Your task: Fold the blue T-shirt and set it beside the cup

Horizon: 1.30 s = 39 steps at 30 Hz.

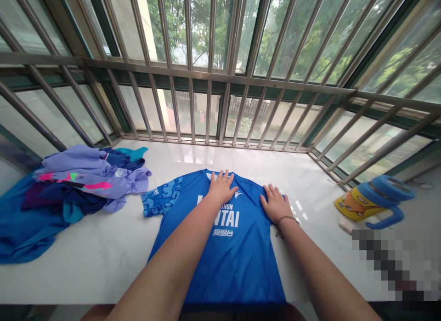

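A blue sports shirt (237, 252) with white lettering lies spread flat on the white marble sill (103, 252), collar away from me. My left hand (222, 186) rests flat on the shirt near its collar, fingers apart. My right hand (274, 203) lies flat on the shirt's right shoulder, where the sleeve looks folded in. The left sleeve (159, 199) with a cloud pattern sticks out to the side. Neither hand holds anything.
A heap of blue and purple clothes (76, 187) lies at the left of the sill. A yellow and blue kids' bottle (374, 202) lies on its side at the right. Metal window bars (210, 77) close off the far edge and both sides.
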Each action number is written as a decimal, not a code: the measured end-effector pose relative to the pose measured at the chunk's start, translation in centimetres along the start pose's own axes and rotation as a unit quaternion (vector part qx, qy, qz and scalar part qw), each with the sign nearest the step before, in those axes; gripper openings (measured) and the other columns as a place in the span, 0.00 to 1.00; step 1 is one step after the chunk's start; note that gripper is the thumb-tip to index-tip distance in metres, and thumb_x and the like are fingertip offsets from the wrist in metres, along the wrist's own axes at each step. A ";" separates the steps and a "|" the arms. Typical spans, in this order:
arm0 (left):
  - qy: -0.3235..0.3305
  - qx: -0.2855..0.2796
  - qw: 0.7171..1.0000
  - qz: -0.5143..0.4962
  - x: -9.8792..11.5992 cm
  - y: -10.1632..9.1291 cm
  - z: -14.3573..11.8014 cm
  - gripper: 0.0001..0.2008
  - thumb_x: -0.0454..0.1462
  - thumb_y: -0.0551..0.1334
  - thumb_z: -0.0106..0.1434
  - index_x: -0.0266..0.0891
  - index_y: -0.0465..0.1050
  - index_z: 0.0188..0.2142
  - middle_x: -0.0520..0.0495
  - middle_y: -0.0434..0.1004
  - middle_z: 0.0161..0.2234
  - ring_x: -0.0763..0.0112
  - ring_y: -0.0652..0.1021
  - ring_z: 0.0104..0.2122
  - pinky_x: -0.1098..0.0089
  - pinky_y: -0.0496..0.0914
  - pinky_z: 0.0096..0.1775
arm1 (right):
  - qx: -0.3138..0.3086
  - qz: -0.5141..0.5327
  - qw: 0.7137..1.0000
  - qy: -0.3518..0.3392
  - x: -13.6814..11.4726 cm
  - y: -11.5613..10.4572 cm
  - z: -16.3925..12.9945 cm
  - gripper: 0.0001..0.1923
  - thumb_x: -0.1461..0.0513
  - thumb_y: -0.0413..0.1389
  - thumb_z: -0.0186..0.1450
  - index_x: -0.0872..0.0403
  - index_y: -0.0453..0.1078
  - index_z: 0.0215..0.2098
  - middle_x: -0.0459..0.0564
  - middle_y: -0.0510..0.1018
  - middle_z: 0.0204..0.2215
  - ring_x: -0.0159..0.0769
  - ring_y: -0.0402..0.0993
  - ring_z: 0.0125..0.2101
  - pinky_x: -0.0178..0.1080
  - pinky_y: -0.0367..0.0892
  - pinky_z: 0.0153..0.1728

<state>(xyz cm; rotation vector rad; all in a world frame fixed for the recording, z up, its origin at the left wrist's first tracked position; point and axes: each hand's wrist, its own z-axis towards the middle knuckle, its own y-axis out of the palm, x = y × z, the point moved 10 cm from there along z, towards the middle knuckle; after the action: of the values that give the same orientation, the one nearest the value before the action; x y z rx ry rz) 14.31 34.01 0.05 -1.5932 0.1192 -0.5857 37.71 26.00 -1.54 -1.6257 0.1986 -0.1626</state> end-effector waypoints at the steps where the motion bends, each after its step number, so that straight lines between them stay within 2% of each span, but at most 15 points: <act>1: -0.012 0.028 1.000 -0.006 -0.2 -0.6 -0.2 0.39 0.57 0.48 0.79 0.47 0.51 0.82 0.41 0.43 0.83 0.43 0.46 0.81 0.31 0.39 0.77 | 0.002 0.001 1.000 0.000 0.1 0.1 0.1 0.36 0.46 0.37 0.81 0.46 0.51 0.83 0.51 0.51 0.83 0.50 0.46 0.81 0.64 0.47 0.77; 4: -0.046 0.079 0.996 -0.021 -1.5 -1.9 -2.3 0.38 0.57 0.45 0.80 0.45 0.52 0.82 0.40 0.43 0.83 0.43 0.47 0.81 0.31 0.42 0.77 | 0.006 0.008 1.000 -0.004 0.2 0.3 0.3 0.36 0.46 0.37 0.81 0.46 0.52 0.83 0.52 0.51 0.83 0.51 0.46 0.81 0.65 0.47 0.77; 7: -0.072 0.063 0.995 0.007 -4.9 -2.5 -6.5 0.38 0.57 0.45 0.80 0.43 0.57 0.80 0.39 0.44 0.83 0.41 0.48 0.81 0.31 0.45 0.76 | 0.005 0.020 1.000 -0.005 0.3 0.4 0.3 0.37 0.45 0.38 0.81 0.47 0.52 0.83 0.51 0.51 0.83 0.51 0.46 0.81 0.64 0.46 0.77; 10: -0.103 0.061 0.991 0.061 -10.5 -3.8 -11.9 0.34 0.54 0.47 0.81 0.42 0.62 0.78 0.39 0.46 0.82 0.43 0.50 0.81 0.33 0.46 0.76 | 0.015 0.029 0.999 -0.002 0.1 0.0 0.1 0.36 0.46 0.39 0.81 0.47 0.55 0.82 0.52 0.53 0.82 0.52 0.49 0.80 0.63 0.47 0.77; 12: -0.139 0.071 0.984 0.086 -15.1 -5.0 -15.6 0.32 0.52 0.48 0.81 0.44 0.65 0.77 0.39 0.49 0.82 0.45 0.52 0.81 0.33 0.48 0.76 | 0.046 0.031 0.998 0.005 0.0 -0.7 -0.2 0.37 0.47 0.41 0.80 0.52 0.57 0.81 0.57 0.59 0.80 0.52 0.54 0.78 0.60 0.50 0.76; 16: -0.269 0.114 0.952 0.092 -24.2 -7.4 -22.6 0.32 0.49 0.46 0.81 0.36 0.67 0.75 0.31 0.57 0.79 0.39 0.59 0.78 0.31 0.55 0.73 | 0.138 0.034 0.988 0.058 0.6 -3.1 -1.3 0.37 0.50 0.42 0.79 0.64 0.61 0.77 0.69 0.68 0.73 0.55 0.65 0.71 0.54 0.59 0.72; 19: -0.302 0.141 0.940 0.073 -27.8 -8.4 -26.1 0.33 0.46 0.43 0.82 0.31 0.69 0.73 0.28 0.63 0.76 0.42 0.64 0.76 0.38 0.59 0.74 | 0.126 0.046 0.986 0.103 2.0 -3.7 -1.8 0.37 0.47 0.39 0.79 0.62 0.68 0.73 0.72 0.74 0.67 0.62 0.71 0.66 0.60 0.66 0.65; 22: -0.289 0.156 0.942 0.065 -28.6 -8.8 -27.3 0.31 0.42 0.43 0.81 0.31 0.70 0.72 0.31 0.66 0.75 0.47 0.68 0.74 0.45 0.61 0.74 | 0.093 0.052 0.981 0.163 4.9 -3.9 -2.0 0.43 0.43 0.38 0.78 0.68 0.77 0.62 0.81 0.79 0.57 0.72 0.78 0.57 0.64 0.74 0.54; 24: -0.294 0.164 0.939 0.072 -28.6 -8.9 -27.4 0.30 0.39 0.45 0.80 0.31 0.71 0.72 0.32 0.66 0.75 0.48 0.68 0.74 0.46 0.62 0.74 | 0.056 0.061 0.975 0.208 7.1 -3.3 -2.1 0.48 0.36 0.43 0.74 0.71 0.79 0.59 0.85 0.80 0.53 0.75 0.81 0.53 0.64 0.76 0.49; 26: -0.303 0.170 0.934 0.083 -28.5 -9.0 -27.3 0.30 0.38 0.47 0.79 0.31 0.70 0.72 0.31 0.66 0.75 0.47 0.69 0.74 0.44 0.61 0.74 | 0.006 0.080 0.973 0.217 8.3 -2.3 -2.0 0.49 0.33 0.52 0.70 0.71 0.78 0.59 0.84 0.81 0.52 0.74 0.82 0.51 0.60 0.77 0.47; 27: -0.305 0.172 0.933 0.087 -28.5 -9.0 -27.1 0.30 0.39 0.48 0.79 0.30 0.70 0.73 0.31 0.67 0.75 0.46 0.69 0.73 0.43 0.61 0.74 | -0.016 0.090 0.974 0.206 8.4 -1.7 -1.9 0.46 0.35 0.55 0.69 0.69 0.79 0.58 0.82 0.82 0.51 0.72 0.83 0.51 0.58 0.77 0.47; 29: -0.303 0.173 0.932 0.094 -28.5 -8.9 -26.9 0.30 0.41 0.48 0.79 0.29 0.69 0.73 0.31 0.67 0.75 0.44 0.69 0.73 0.41 0.60 0.74 | -0.039 0.104 0.978 0.174 8.0 -1.1 -1.5 0.33 0.43 0.58 0.71 0.64 0.82 0.51 0.77 0.85 0.47 0.66 0.84 0.50 0.54 0.76 0.49; 31: -0.299 0.171 0.934 0.098 -28.5 -8.8 -26.8 0.31 0.42 0.48 0.79 0.29 0.69 0.73 0.31 0.66 0.75 0.43 0.68 0.73 0.41 0.60 0.74 | -0.041 0.113 0.981 0.155 7.4 -1.1 -1.3 0.21 0.50 0.57 0.72 0.59 0.83 0.43 0.71 0.86 0.43 0.61 0.85 0.49 0.50 0.75 0.49; 32: -0.298 0.171 0.934 0.099 -28.6 -8.8 -26.8 0.31 0.42 0.49 0.79 0.30 0.69 0.73 0.31 0.66 0.75 0.43 0.68 0.74 0.41 0.60 0.73 | -0.035 0.118 0.980 0.154 7.1 -1.3 -1.3 0.19 0.52 0.57 0.72 0.58 0.83 0.42 0.69 0.86 0.42 0.59 0.85 0.48 0.48 0.74 0.48; 39: -0.299 0.174 0.934 0.093 -28.6 -8.9 -26.9 0.32 0.43 0.50 0.79 0.28 0.68 0.74 0.30 0.64 0.76 0.42 0.67 0.74 0.40 0.60 0.73 | 0.054 0.173 0.969 0.170 5.6 -3.6 -2.0 0.25 0.50 0.52 0.76 0.59 0.72 0.61 0.66 0.86 0.45 0.52 0.85 0.44 0.44 0.73 0.42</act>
<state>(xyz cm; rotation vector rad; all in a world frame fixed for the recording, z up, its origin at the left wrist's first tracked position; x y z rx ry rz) -24.27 22.79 0.01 -1.3307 -0.2749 0.0450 42.81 23.01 2.13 -1.4225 0.7204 -0.1792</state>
